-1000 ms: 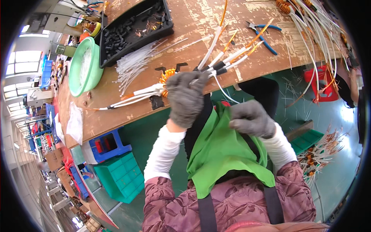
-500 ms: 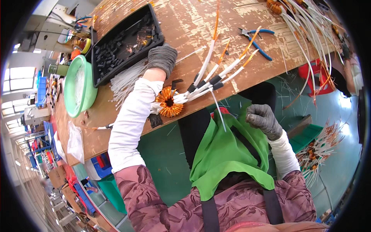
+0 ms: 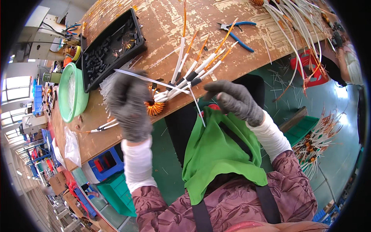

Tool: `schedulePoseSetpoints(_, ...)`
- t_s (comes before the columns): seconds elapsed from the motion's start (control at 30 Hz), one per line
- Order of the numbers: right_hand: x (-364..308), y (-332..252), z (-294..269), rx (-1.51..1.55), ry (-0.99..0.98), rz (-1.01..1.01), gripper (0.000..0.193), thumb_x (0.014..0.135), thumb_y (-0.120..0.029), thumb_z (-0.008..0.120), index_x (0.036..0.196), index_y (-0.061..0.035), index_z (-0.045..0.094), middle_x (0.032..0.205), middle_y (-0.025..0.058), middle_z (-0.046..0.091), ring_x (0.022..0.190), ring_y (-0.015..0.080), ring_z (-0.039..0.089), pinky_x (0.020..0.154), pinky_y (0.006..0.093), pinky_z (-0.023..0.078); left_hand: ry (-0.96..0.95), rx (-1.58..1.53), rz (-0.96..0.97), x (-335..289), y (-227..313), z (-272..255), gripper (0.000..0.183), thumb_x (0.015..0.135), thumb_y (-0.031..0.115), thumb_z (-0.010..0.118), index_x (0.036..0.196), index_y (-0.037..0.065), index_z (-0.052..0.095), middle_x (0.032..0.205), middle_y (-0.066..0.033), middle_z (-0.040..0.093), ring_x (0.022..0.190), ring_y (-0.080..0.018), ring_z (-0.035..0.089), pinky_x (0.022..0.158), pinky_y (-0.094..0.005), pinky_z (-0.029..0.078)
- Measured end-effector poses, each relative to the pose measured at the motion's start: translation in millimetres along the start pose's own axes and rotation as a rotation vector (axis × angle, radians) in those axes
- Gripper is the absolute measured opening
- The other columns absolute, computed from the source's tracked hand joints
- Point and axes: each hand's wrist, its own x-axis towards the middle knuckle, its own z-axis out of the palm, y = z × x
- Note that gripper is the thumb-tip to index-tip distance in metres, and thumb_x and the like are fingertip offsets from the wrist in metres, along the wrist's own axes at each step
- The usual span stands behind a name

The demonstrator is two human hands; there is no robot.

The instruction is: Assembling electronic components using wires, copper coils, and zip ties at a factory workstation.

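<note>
My left hand (image 3: 129, 104), in a grey knit glove and blurred by motion, pinches a long white cable tie (image 3: 156, 81) that reaches right across the wires. Partly behind that hand lies an orange copper-wound ring coil (image 3: 155, 108) at the table's near edge. White-sleeved wires (image 3: 178, 89) fan out from it toward the far right, with black sleeve pieces and bare orange ends. Another white cable tie (image 3: 198, 110) hangs down from the bundle over the edge. Right of the bundle, my gloved right hand (image 3: 234, 101) is open, fingers stretched toward the wires and holding nothing visible.
A black tray (image 3: 142, 45) of short black tube pieces stands far left, beside a green basin (image 3: 84, 102). Blue-handled cutters (image 3: 243, 42) lie beyond the wires. More wired coils (image 3: 266, 5) sit far right, near another person's gloved hand (image 3: 337, 38).
My left hand has drawn back from beside the tray toward me, bringing a cable tie over the wires. My right hand has risen toward the bundle and its fingers have opened.
</note>
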Motion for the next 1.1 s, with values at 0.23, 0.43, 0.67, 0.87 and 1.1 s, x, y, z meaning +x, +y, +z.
schedulePoseSetpoints(0.23, -10.7, 30.6, 11.0, -0.287, -0.187, -0.105, 0.019, 0.089, -0.018, 0.055, 0.091, -0.0012, 0.062, 0.066, 0.0037, 0.06, 0.061, 0.0066, 0.056, 0.057, 0.0237, 0.045, -0.022, -0.146, -0.152, -67.7, -29.8, 32.4, 0.016, 0.084, 0.013, 0.062, 0.094, 0.0, 0.061, 0.067, -0.0029, 0.055, 0.055, -0.0083, 0.049, 0.05, -0.0217, 0.038)
schedulePoseSetpoints(0.43, -0.7, 36.6, -6.4, -0.283, -0.149, -0.019, 0.026, 0.086, -0.015, 0.057, 0.108, -0.0016, 0.06, 0.068, 0.0033, 0.061, 0.058, 0.0077, 0.056, 0.055, 0.0233, 0.046, -0.167, 0.217, 0.079, -71.2, -32.3, 34.1, 0.016, 0.088, 0.015, 0.058, 0.092, 0.0, 0.062, 0.07, -0.0026, 0.056, 0.058, -0.0088, 0.052, 0.052, -0.0219, 0.04)
schedulePoseSetpoints(0.67, 40.8, 42.8, -20.6, 0.174, -0.001, 0.261, 0.048, 0.086, -0.011, 0.049, 0.132, -0.0057, 0.037, 0.078, 0.0081, 0.061, 0.053, 0.0103, 0.055, 0.048, 0.0236, 0.047, -0.152, 0.53, 0.413, -42.0, -70.3, 52.2, 0.011, 0.084, 0.007, 0.06, 0.094, 0.002, 0.063, 0.077, -0.0088, 0.062, 0.066, -0.0165, 0.059, 0.064, -0.026, 0.047)
schedulePoseSetpoints(0.87, 45.0, 53.7, -18.6, 0.088, -0.022, 0.224, 0.035, 0.088, -0.017, 0.052, 0.121, -0.005, 0.05, 0.071, 0.0049, 0.06, 0.052, 0.0077, 0.053, 0.047, 0.0226, 0.045, -0.213, 0.402, -0.064, -27.1, -60.5, 57.1, 0.012, 0.088, 0.006, 0.054, 0.092, -0.003, 0.062, 0.076, -0.0094, 0.064, 0.071, -0.0133, 0.061, 0.066, -0.0274, 0.05)
schedulePoseSetpoints(1.1, 34.1, 44.9, -11.6, 0.05, 0.042, 0.387, 0.023, 0.089, -0.024, 0.054, 0.1, -0.005, 0.063, 0.065, -0.0008, 0.057, 0.05, 0.0046, 0.048, 0.047, 0.0204, 0.04, -0.323, 0.098, -0.294, -48.1, -49.7, 48.0, 0.016, 0.086, 0.003, 0.053, 0.099, -0.001, 0.062, 0.084, -0.0054, 0.062, 0.075, -0.0109, 0.057, 0.07, -0.0229, 0.046)
